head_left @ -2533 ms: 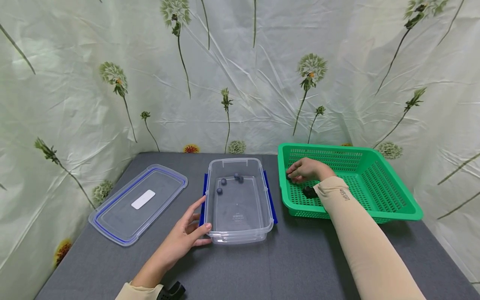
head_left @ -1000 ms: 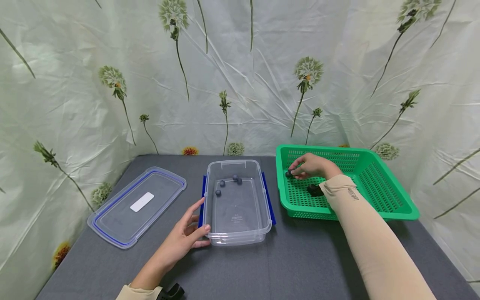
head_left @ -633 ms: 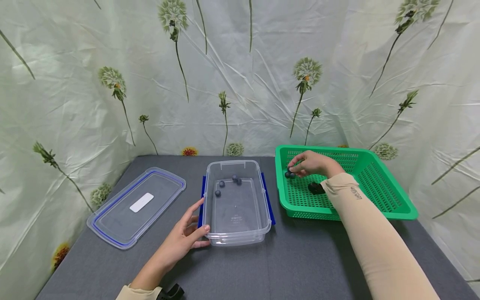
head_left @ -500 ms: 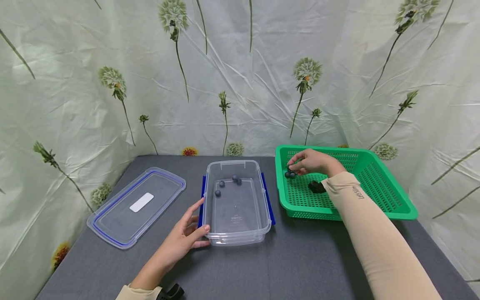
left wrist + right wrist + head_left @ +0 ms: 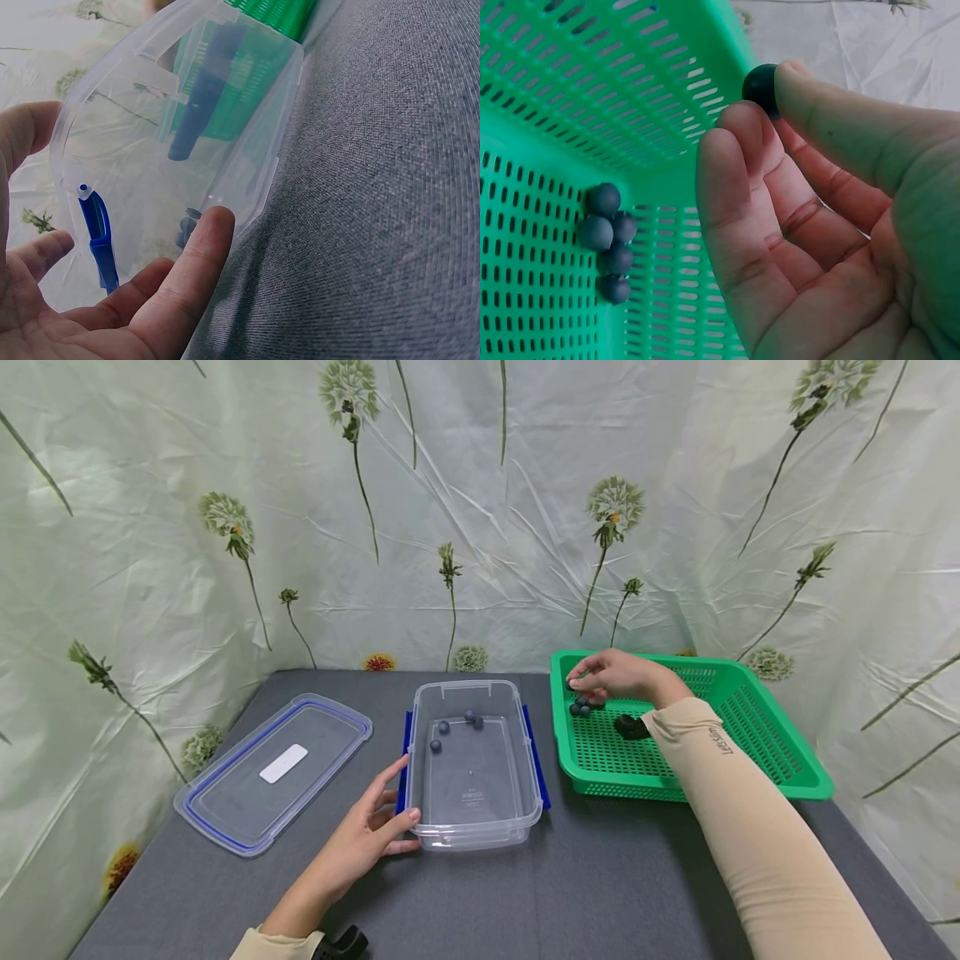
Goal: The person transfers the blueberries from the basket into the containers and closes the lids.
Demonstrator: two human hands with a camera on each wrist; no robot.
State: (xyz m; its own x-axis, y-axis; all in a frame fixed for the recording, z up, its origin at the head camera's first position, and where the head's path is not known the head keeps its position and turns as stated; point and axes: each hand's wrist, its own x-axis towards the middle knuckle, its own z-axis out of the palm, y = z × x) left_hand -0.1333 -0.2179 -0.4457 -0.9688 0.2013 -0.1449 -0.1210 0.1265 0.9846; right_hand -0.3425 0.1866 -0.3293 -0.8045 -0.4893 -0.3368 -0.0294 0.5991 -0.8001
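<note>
My left hand (image 5: 358, 842) rests against the near left corner of a clear plastic food container (image 5: 474, 835), its thumb on the rim and its fingers spread along the side. Several blueberries (image 5: 444, 727) lie on the container's floor, toward the far end. Over the left end of a green basket (image 5: 630, 770), my right hand (image 5: 622, 677) pinches one blueberry (image 5: 760, 90) between thumb and fingertips. Below it, several more blueberries (image 5: 604, 232) sit bunched on the basket floor, seen in the right wrist view.
A clear lid (image 5: 247, 814) with a blue seal and white label lies left of the container on the grey tabletop (image 5: 525, 910). Blue side latches (image 5: 538, 760) hang folded down on the container. A flower-printed curtain (image 5: 510, 527) stands behind the table.
My right hand has lifted a blueberry slightly up and leftward toward the basket's left wall, uncovering more blueberries beneath it. The left hand and container keep their places.
</note>
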